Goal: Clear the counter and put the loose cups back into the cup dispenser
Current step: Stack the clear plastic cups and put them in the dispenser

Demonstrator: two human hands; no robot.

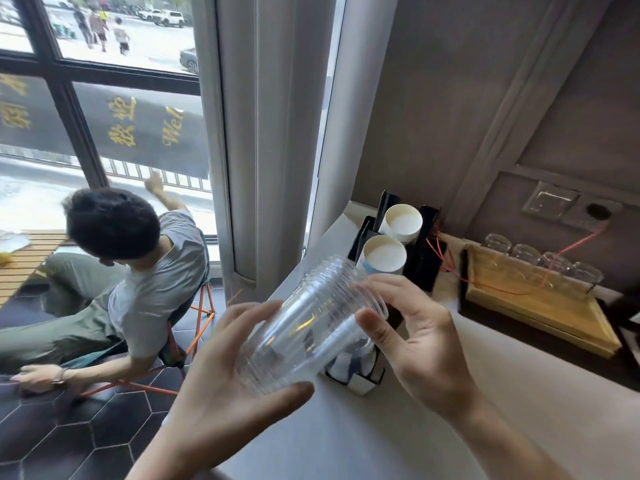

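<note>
Here the person holds a stack of clear, ribbed plastic cups lying almost on its side in the air, above the near edge of the pale grey counter. The left hand supports the closed bottom end, with the fingers and thumb curled around it. The right hand takes the open rim end, the thumb on the near side and the fingers curved over the far side, so both hands grip the same stack.

Just behind the stack stands the black cup dispenser, with two white paper cup stacks in its slots, their open mouths facing up. The part of the dispenser nearest the hands is partly hidden by the clear cups, so I cannot tell if a free slot is there.

I judge that these cups are very light and thin. The walls will bend and crack if they are squeezed hard, and the smooth plastic can slip. The nested cups may also slide apart when the stack is tilted. It seems better to hold it at the two ends, where the rims and the bottoms are stiffer, with gentle pressure.

Further right, a yellow wooden tray with clear glass cups rests on the counter.
</note>
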